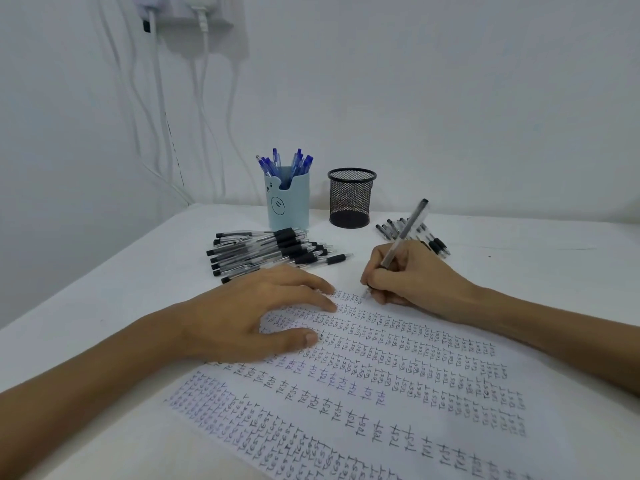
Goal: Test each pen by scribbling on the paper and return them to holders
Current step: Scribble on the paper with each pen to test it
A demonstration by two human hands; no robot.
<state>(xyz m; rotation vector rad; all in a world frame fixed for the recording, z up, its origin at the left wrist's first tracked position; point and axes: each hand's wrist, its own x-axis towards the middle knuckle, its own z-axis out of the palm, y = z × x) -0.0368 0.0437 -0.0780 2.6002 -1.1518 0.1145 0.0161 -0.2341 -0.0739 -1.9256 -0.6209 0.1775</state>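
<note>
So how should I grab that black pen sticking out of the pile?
Pinch the pen by its black rubber sleeve, coming down from the right. That end pokes out past the pile and lies flat on the table, so fingers fit on both sides.

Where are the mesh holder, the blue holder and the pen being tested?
black mesh holder (351, 200), head view, middle of its mesh wall.
blue holder (292, 206), head view, middle of its front wall.
pen being tested (404, 232), head view, middle of its clear barrel.
</note>
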